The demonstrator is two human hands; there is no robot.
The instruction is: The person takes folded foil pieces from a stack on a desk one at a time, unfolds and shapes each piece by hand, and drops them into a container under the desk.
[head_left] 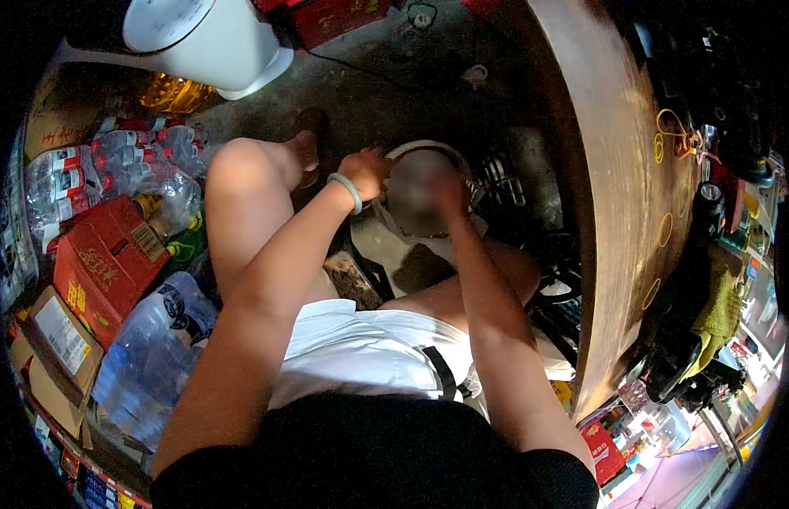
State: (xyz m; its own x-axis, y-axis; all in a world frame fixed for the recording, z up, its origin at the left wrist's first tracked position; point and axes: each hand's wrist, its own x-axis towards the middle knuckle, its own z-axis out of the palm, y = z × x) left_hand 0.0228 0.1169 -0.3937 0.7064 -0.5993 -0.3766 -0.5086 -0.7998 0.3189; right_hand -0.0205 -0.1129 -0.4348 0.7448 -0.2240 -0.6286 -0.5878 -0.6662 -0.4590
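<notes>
Between my bent knees stands a round container with a pale rim (428,145). Its inside is a blurred grey-brown patch, so its contents cannot be made out. My left hand (366,170), below a pale green bangle (346,193), is at the container's left edge with its fingers curled against the rim. Over the right part of the opening, my right hand (449,194) reaches in; shadow and blur hide its fingers. Pale crumpled material (381,242) lies against the container's near side.
Clear plastic bottles (68,191), a red box (106,263) and a cardboard box (62,335) crowd the left. A white bin-like vessel (233,51) stands at upper left. A wooden panel (610,212) rises close on my right. Dark floor (360,102) lies ahead.
</notes>
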